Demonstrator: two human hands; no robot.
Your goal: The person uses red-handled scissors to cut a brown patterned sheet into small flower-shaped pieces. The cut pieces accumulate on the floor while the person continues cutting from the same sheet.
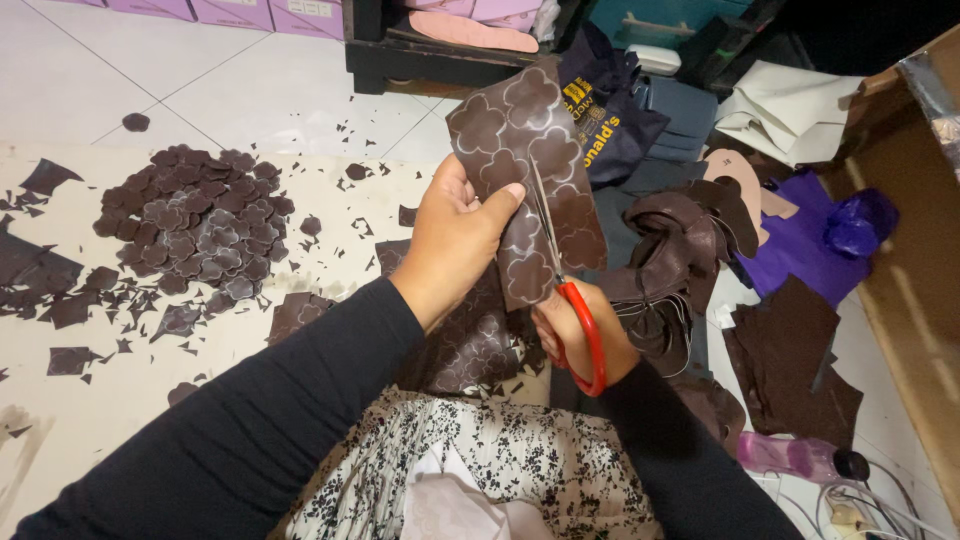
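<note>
My left hand (452,240) grips a dark brown leather sheet (520,150) marked with flower outlines and holds it upright in front of me. In my right hand (575,335) is a pair of red-handled scissors (583,335), with the blades running up through the sheet between two flower shapes. More of the marked brown sheet (470,345) lies on my lap below the hands. A pile of cut brown flower pieces (195,235) sits on the pale mat (120,400) to the left.
Small brown offcuts (60,300) are scattered over the mat. To the right lie a heap of brown leather strips (680,260), flat brown sheets (790,360), a purple bag (860,222) and a pink bottle (790,455). Dark furniture (420,55) stands behind.
</note>
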